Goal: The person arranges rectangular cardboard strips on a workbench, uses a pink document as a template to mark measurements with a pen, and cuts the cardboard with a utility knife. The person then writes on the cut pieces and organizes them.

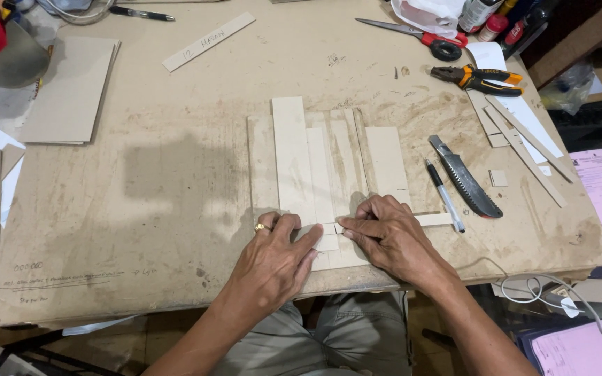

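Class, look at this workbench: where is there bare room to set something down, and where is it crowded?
Bare: between the cardboard sheets and the upright strips, left of the left hand. Crowded: the right side, around the pen, knife, pliers and scissors.

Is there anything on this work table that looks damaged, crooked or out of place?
Nothing is broken or spilled. Both hands, left hand and right hand, press on cardboard strips laid side by side. The strips differ in length, so their far ends are uneven. The table surface is stained and scratched. Near the utility knife, loose offcuts lie crossed.
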